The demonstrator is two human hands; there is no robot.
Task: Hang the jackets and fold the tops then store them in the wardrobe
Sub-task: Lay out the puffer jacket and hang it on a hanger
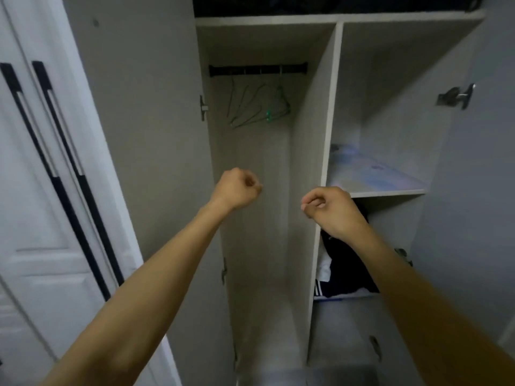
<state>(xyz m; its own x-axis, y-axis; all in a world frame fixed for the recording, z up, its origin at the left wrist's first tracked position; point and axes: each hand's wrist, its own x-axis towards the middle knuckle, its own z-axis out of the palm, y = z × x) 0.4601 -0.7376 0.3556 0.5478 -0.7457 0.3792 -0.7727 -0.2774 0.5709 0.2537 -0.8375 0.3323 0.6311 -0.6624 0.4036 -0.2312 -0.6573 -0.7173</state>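
Note:
I face an open grey wardrobe (331, 112). Its tall left bay has a black rail (257, 69) near the top, and several bare wire hangers (259, 107) dangle from it. My left hand (237, 189) and my right hand (328, 210) are both stretched out in front of this bay, well below the hangers. Each has its fingers curled into a loose fist and holds nothing. In the right bay, dark and white clothes (342, 271) lie heaped on a lower shelf, partly behind my right wrist.
The wardrobe's left door (139, 135) and right door (471, 176) stand swung open on either side of me. A middle shelf (373, 182) in the right bay has a pale patterned lining. White doors with long black handles (41, 162) fill the left.

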